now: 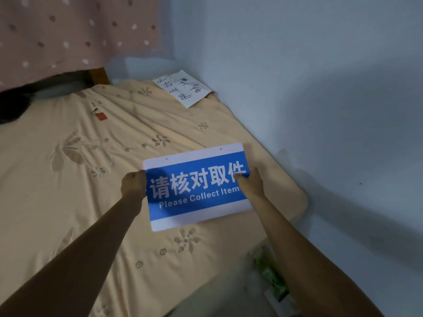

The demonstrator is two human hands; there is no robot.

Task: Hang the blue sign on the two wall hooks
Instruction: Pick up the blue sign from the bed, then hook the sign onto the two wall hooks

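The blue sign is a flat rectangle with white borders, white Chinese characters and the words "Please Collect Item". Two small holes sit along its top white strip. It hovers just above or rests on the bed, slightly tilted. My left hand grips its left edge with closed fingers. My right hand holds the right edge, thumb on the blue face. No wall hooks are in view.
A peach bedspread with flower patterns covers the bed. A white paper with handwriting lies near the far corner. The pale blue wall runs along the right. A green-and-white package lies on the floor by the bed.
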